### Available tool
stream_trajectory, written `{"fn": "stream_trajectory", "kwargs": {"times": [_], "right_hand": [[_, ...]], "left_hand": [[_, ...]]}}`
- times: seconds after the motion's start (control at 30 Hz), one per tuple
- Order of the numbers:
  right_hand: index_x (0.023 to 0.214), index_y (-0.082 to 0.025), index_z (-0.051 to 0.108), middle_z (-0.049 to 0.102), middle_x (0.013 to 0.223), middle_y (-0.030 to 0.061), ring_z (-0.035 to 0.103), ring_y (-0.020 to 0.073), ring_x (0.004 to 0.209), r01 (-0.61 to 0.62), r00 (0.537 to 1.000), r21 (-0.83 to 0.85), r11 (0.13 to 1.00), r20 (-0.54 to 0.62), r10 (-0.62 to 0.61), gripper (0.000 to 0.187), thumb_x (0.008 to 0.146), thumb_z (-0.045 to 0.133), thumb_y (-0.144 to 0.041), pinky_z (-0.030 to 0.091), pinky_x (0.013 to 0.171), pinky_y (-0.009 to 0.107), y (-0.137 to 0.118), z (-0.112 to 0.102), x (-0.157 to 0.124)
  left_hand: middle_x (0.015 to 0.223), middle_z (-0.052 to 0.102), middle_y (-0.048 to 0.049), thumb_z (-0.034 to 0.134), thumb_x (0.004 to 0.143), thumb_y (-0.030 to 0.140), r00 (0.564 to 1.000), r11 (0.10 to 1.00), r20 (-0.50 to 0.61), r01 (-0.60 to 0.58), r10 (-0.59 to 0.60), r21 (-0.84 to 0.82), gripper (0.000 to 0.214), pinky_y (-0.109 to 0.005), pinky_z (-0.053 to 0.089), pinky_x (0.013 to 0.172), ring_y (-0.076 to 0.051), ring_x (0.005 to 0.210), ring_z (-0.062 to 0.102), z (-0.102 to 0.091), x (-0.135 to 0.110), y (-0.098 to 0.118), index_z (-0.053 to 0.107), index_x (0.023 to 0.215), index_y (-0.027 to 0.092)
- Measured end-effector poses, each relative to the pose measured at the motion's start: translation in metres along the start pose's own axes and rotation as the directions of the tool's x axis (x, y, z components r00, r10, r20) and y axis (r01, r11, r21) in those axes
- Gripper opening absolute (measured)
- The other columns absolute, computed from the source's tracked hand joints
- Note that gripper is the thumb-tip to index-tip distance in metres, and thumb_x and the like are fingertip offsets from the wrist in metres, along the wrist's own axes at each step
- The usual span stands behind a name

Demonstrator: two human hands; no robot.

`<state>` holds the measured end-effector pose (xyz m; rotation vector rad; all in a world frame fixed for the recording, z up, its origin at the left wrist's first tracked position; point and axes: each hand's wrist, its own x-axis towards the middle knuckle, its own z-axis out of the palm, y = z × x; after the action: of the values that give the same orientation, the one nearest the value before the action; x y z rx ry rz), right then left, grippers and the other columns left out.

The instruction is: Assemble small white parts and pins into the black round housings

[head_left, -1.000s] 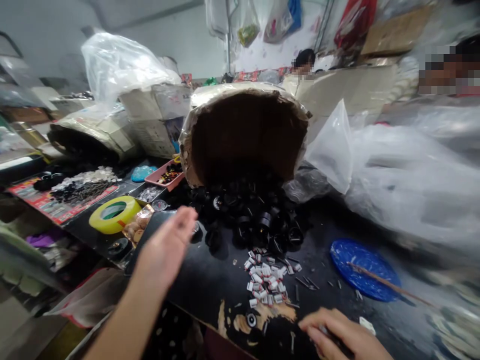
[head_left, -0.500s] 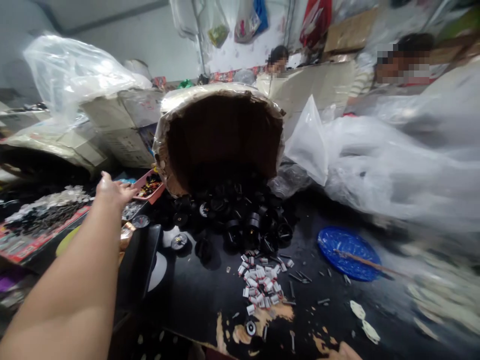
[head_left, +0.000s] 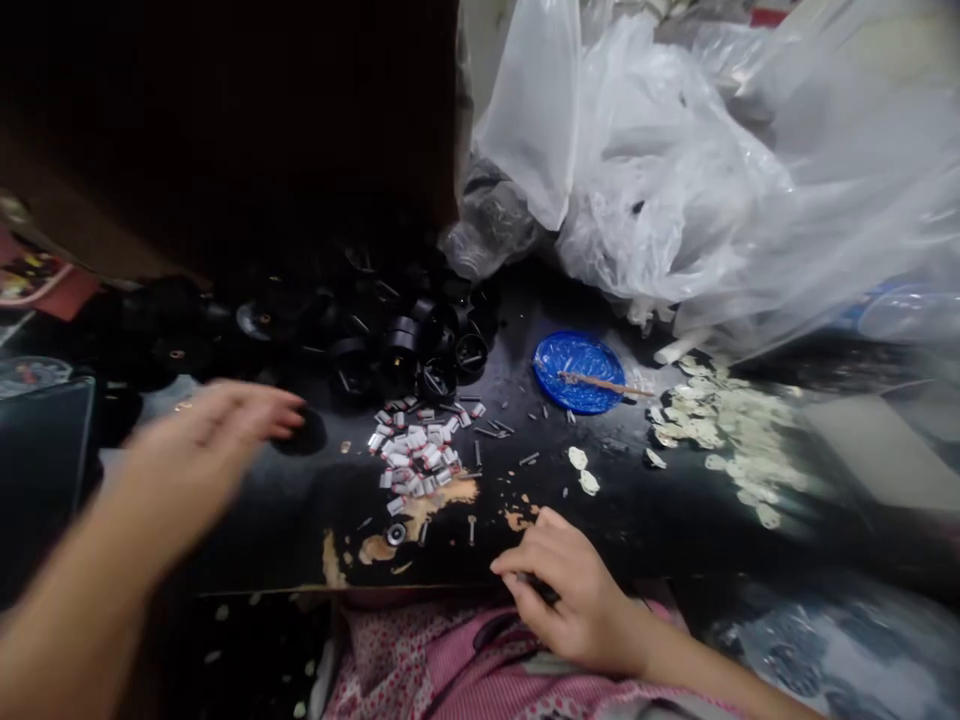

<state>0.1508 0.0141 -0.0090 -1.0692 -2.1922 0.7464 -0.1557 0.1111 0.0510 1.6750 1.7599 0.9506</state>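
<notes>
My left hand [head_left: 199, 465], smeared by motion, is over the left of the dark table. Its fingertips are at a black round housing [head_left: 306, 432]; whether they grip it, I cannot tell. Behind lies a heap of black round plastic housings [head_left: 401, 345], some with thin metal pieces inside. My right hand [head_left: 566, 595] is closed at the table's front edge around a small dark object [head_left: 541, 588], mostly hidden by the fingers. Between the hands lie a pile of small white cylinders with red ends [head_left: 418, 455], a small round metal-faced part [head_left: 395, 534] and several loose screws [head_left: 472, 530].
A blue round lid [head_left: 577, 385] with a brown stick across it sits right of the pile. Pale flat discs [head_left: 694, 405] are scattered farther right. Clear plastic bags [head_left: 660, 190] crowd the back right. A large dark carton opening [head_left: 247, 120] fills the back left.
My left hand has come back from beside the pink tray to the black housings. The view has tipped down and right, bringing my right hand fully into sight.
</notes>
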Motion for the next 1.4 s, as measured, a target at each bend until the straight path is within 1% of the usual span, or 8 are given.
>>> {"fn": "stream_trajectory", "kwargs": {"times": [0.13, 0.3, 0.9, 1.13, 1.2, 1.27, 1.33, 1.4], "right_hand": [[0.089, -0.016, 0.06, 0.062, 0.068, 0.0005, 0.051, 0.0119, 0.061, 0.01, 1.0, -0.003, 1.0, 0.0, -0.01, 0.014, 0.082, 0.049, -0.012, 0.036, 0.066, 0.029, 0.002, -0.001, -0.001], [0.089, -0.016, 0.062, 0.062, 0.07, 0.0002, 0.053, 0.0115, 0.065, 0.016, 0.999, 0.015, 1.0, -0.028, -0.015, 0.014, 0.085, 0.049, -0.014, 0.037, 0.072, 0.029, 0.005, -0.002, -0.002], [0.085, -0.017, 0.062, 0.062, 0.068, 0.0, 0.054, 0.0123, 0.064, 0.06, 0.998, -0.023, 0.998, -0.009, -0.06, 0.017, 0.088, 0.045, -0.02, 0.037, 0.074, 0.028, 0.012, -0.002, -0.004], [0.086, -0.017, 0.062, 0.064, 0.07, -0.0003, 0.055, 0.0124, 0.066, 0.057, 0.992, -0.087, 0.995, 0.113, -0.047, 0.017, 0.087, 0.046, -0.021, 0.036, 0.074, 0.028, 0.01, -0.006, -0.003], [0.091, -0.018, 0.062, 0.066, 0.076, -0.0002, 0.056, 0.0117, 0.069, 0.035, 0.99, -0.086, 0.996, 0.141, -0.023, 0.016, 0.09, 0.046, -0.02, 0.035, 0.075, 0.028, 0.009, -0.019, -0.001], [0.096, -0.018, 0.061, 0.068, 0.084, 0.0008, 0.058, 0.0117, 0.074, -0.046, 0.993, -0.137, 0.99, 0.104, 0.06, 0.017, 0.093, 0.046, -0.021, 0.033, 0.075, 0.028, 0.011, -0.035, 0.004], [0.097, -0.017, 0.062, 0.068, 0.088, 0.0024, 0.058, 0.0135, 0.077, -0.169, 0.981, -0.282, 0.945, 0.043, 0.188, 0.017, 0.094, 0.045, -0.021, 0.03, 0.075, 0.03, 0.018, -0.052, 0.012], [0.093, -0.016, 0.062, 0.067, 0.088, 0.0038, 0.058, 0.016, 0.077, -0.235, 0.958, -0.459, 0.857, 0.041, 0.285, 0.017, 0.094, 0.046, -0.022, 0.027, 0.073, 0.032, 0.026, -0.063, 0.023]], "left_hand": [[0.085, 0.07, -0.0014, 0.053, 0.085, 0.039, 0.914, 0.945, 0.285, -0.321, 0.29, 0.068, 0.022, -0.034, 0.044, 0.083, -0.021, 0.083, 0.061, 0.069, -0.038, 0.016, 0.071, 0.086, 0.025], [0.099, 0.067, -0.0091, 0.049, 0.088, 0.027, 0.847, 0.818, 0.36, -0.498, 0.39, 0.286, 0.021, -0.043, 0.038, 0.092, -0.027, 0.096, 0.054, 0.114, -0.044, 0.031, 0.067, 0.096, 0.021], [0.086, 0.064, -0.0107, 0.047, 0.088, 0.03, 0.845, 0.581, 0.336, -0.531, 0.415, 0.616, 0.018, -0.044, 0.037, 0.077, -0.031, 0.082, 0.053, 0.122, -0.036, 0.041, 0.062, 0.086, 0.02], [0.08, 0.063, -0.0096, 0.046, 0.087, 0.032, 0.836, 0.632, 0.316, -0.547, 0.448, 0.549, 0.017, -0.044, 0.036, 0.077, -0.03, 0.079, 0.054, 0.115, -0.034, 0.04, 0.059, 0.082, 0.023], [0.083, 0.064, -0.0078, 0.051, 0.084, 0.036, 0.91, 0.816, 0.206, -0.415, 0.361, 0.402, 0.015, -0.043, 0.037, 0.08, -0.029, 0.081, 0.055, 0.109, -0.044, 0.041, 0.06, 0.084, 0.024], [0.082, 0.064, -0.0039, 0.059, 0.079, 0.042, 0.988, 0.991, 0.116, -0.109, 0.1, 0.075, 0.015, -0.038, 0.04, 0.077, -0.025, 0.079, 0.056, 0.107, -0.061, 0.044, 0.061, 0.081, 0.027], [0.073, 0.062, -0.0011, 0.066, 0.073, 0.044, 0.95, 0.903, 0.232, 0.28, -0.211, -0.325, 0.018, -0.031, 0.043, 0.066, -0.02, 0.069, 0.054, 0.11, -0.079, 0.048, 0.062, 0.073, 0.026], [0.063, 0.058, 0.0005, 0.071, 0.069, 0.043, 0.81, 0.602, 0.474, 0.578, -0.345, -0.55, 0.021, -0.026, 0.043, 0.058, -0.015, 0.058, 0.05, 0.119, -0.096, 0.054, 0.062, 0.065, 0.024]]}}
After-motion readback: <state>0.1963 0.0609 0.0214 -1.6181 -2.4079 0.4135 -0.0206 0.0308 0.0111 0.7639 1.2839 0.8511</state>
